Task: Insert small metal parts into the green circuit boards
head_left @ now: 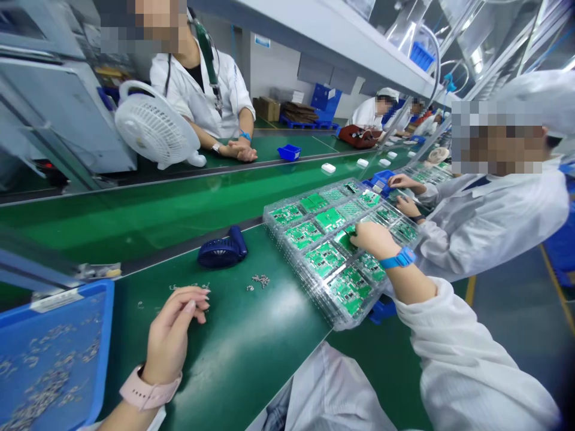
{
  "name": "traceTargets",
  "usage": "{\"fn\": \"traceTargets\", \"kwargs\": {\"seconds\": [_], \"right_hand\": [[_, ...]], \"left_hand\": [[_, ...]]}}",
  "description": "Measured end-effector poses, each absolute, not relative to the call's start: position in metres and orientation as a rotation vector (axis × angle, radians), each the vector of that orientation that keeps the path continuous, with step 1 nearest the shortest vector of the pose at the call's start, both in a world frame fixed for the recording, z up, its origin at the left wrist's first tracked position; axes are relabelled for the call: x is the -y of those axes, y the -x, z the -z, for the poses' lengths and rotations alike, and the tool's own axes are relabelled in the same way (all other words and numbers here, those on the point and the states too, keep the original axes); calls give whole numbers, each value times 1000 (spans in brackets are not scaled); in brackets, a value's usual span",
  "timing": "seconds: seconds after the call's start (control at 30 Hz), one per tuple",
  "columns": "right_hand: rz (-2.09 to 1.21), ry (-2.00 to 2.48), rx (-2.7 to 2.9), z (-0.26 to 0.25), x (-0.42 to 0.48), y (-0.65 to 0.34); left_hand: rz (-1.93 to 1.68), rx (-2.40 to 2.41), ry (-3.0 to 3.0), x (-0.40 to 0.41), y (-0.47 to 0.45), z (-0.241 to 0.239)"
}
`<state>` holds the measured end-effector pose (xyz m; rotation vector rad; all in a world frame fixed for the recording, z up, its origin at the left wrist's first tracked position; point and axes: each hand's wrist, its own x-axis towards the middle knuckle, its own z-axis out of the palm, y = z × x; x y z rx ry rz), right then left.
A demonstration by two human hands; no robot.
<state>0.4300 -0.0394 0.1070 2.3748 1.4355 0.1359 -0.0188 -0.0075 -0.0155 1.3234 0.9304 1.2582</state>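
My left hand (173,329), with a pink watch band at the wrist, is over the green table. Its fingers are curled together toward the thumb; whatever they may hold is too small to make out. Small metal parts (260,280) lie in a loose pile to its right, and a few more are scattered by its fingertips. My right hand (377,240), wearing a blue wristband, reaches over a clear plastic tray (335,275) of green circuit boards. Its fingers are closed at the edge of a dark-looking circuit board (345,238) in a middle compartment; the fingertips are partly hidden.
A blue bin (101,359) with many small metal parts stands at the left. A dark blue hand fan (220,251) lies behind my left hand. Beyond runs a green conveyor (215,194) carrying white items. A co-worker (489,209) works at the right; another sits across, near a white fan (155,129).
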Motion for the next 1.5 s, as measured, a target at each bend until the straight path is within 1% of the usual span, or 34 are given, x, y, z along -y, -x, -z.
{"fn": "traceTargets", "kwargs": {"seconds": [0.17,0.3,0.37,0.43,0.5,0.53,0.57,0.6,0.67,0.73,0.87,0.93,1.0,1.07,1.13,1.27,1.5], "right_hand": [[-286,-2402,-1436,-109,39,-423],[-435,-2417,-1429,-128,58,-415],[-597,-2434,-1461,-142,79,-398],[-840,-2498,-1566,-154,103,-369],[-1081,-2599,-1747,-161,121,-331],[-1130,-2643,-1922,-160,125,-309],[-1039,-2633,-2174,-157,125,-287],[-868,-2562,-2455,-151,120,-265],[-333,-2250,-2896,-134,99,-222],[107,-1939,-3057,-115,69,-187],[497,-1631,-3224,-82,16,-148],[630,-1721,-3319,-69,2,-142],[676,-1982,-3304,-54,-3,-142],[656,-2095,-3191,-38,-2,-142],[611,-2001,-3080,-24,1,-141],[452,-1913,-2931,-10,7,-136],[529,-1748,-2958,-9,3,-138]], "left_hand": [[-1279,-864,-1361,6,19,19],[-1313,-837,-1353,8,17,19],[-1332,-830,-1336,9,15,18],[-1359,-834,-1312,9,15,17],[-1394,-849,-1274,8,14,17],[-1421,-851,-1252,8,14,17],[-1447,-850,-1231,7,14,17],[-1472,-845,-1215,6,14,17],[-1489,-830,-1207,5,14,16],[-1464,-822,-1252,6,14,13],[-1390,-974,-1400,9,14,10],[-1410,-1103,-1328,9,14,11],[-1490,-1163,-1126,6,14,15],[-1575,-1162,-921,3,14,20],[-1616,-1150,-828,0,14,24],[-1603,-1137,-870,0,13,24],[-1575,-1171,-951,3,13,18]]}}
